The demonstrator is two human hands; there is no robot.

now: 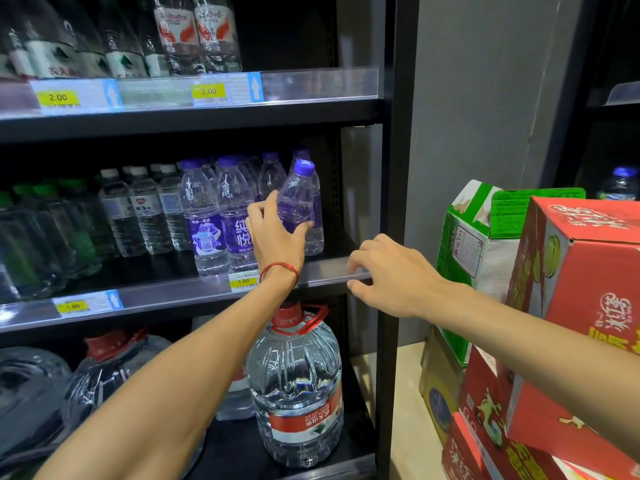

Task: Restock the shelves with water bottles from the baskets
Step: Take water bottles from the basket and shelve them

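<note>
the left hand (273,237) curls fingers and thumb round a tilted purple-capped bottle (298,199) on the middle shelf (166,270), while the right hand (391,275) pinches its front rail (325,271).

left hand (277,237): my fingers grip a tilted purple-capped bottle (298,199) at frame centre, beside the purple-capped row (221,209) | right hand (391,275): I pinch the middle shelf's front rail (325,271), centre-right | red cartons (571,271) at right edge

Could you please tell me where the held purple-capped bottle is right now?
Head view: the purple-capped bottle sits tilted in the left hand at the right end of the middle shelf, beside the standing purple-label bottles.
</note>
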